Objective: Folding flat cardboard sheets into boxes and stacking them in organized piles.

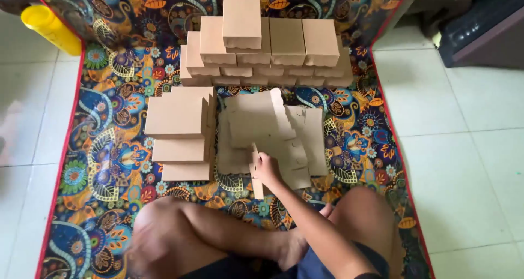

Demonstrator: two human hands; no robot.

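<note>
A heap of folded brown cardboard boxes (262, 42) is stacked against the far edge of the patterned mat (109, 164). Three more closed boxes (183, 132) are ranged toward the mat's left edge. Flat, unfolded cardboard blanks (273, 132) are spread at the mat's middle, and one blank (256, 175) is gripped by the right hand (267, 170).
</note>
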